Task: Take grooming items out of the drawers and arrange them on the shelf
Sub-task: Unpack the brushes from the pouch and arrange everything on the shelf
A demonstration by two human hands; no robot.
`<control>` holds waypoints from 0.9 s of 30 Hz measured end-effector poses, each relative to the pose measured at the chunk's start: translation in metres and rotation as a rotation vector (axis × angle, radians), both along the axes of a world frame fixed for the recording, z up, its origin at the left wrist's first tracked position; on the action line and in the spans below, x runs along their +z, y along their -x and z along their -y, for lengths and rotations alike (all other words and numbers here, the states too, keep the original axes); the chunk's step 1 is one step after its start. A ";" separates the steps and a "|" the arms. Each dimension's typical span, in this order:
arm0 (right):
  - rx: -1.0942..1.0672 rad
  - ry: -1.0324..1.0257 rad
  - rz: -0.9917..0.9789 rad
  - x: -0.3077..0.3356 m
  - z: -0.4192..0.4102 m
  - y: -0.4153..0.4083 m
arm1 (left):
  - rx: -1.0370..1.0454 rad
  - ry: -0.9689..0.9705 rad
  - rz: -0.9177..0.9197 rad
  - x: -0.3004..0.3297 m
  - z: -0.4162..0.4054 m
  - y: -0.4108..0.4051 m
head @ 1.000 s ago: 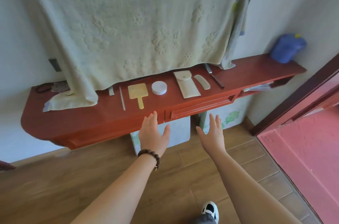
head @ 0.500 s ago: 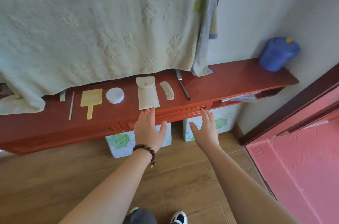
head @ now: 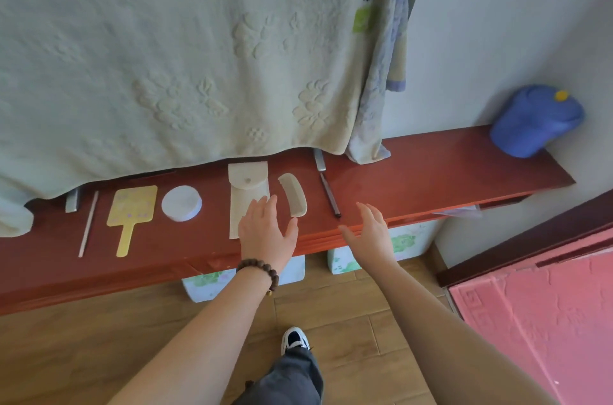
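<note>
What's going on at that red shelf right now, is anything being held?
Nothing is held. A person's open left hand hovers over the lower end of the cream fabric pouch, and the open right hand reaches toward the red wooden shelf edge. Laid out in a row are a yellow paddle-shaped mirror, a round white case, a pale curved comb and a thin dark tool.

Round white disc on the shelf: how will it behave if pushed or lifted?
The round white disc lies flat on the shelf, so it will probably slide, not roll. It looks thin and low, likely light. A low edge may make pinching awkward.
</note>
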State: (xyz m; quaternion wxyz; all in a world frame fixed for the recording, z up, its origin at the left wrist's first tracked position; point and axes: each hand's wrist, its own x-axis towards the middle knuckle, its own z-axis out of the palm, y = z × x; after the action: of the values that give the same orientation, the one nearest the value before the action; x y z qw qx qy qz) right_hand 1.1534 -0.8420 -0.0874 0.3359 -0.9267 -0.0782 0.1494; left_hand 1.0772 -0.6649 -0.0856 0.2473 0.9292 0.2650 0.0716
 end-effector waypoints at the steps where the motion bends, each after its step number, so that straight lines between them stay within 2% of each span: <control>1: 0.006 0.019 0.001 -0.001 -0.006 -0.012 | -0.009 0.000 0.001 -0.002 -0.003 -0.009; 6: 0.040 0.174 -0.059 -0.005 -0.039 -0.055 | -0.044 -0.012 -0.022 -0.008 -0.013 -0.041; 12: 0.083 0.452 -0.146 -0.003 -0.062 -0.083 | -0.044 0.000 -0.024 -0.011 -0.021 -0.063; 16: 0.103 0.482 -0.242 -0.003 -0.061 -0.094 | -0.029 0.041 -0.031 -0.010 -0.022 -0.075; 19: 0.113 0.386 -0.249 -0.004 -0.057 -0.101 | -0.014 0.085 0.024 -0.002 -0.017 -0.081; 23: 0.101 -0.015 -0.259 0.001 -0.047 -0.102 | 0.037 0.226 0.071 0.011 -0.007 -0.089; 25: 0.118 -0.156 -0.256 0.014 -0.043 -0.100 | 0.121 0.405 0.073 0.020 -0.001 -0.097; 27: 0.154 -0.237 -0.261 0.032 -0.039 -0.099 | 0.223 0.701 0.131 0.029 0.000 -0.106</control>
State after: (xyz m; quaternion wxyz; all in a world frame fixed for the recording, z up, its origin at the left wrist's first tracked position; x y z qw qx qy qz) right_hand 1.2525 -0.8026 -0.0558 0.4378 -0.8446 -0.1218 0.2833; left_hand 1.1829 -0.6652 -0.0563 0.5575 0.7471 0.3566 0.0621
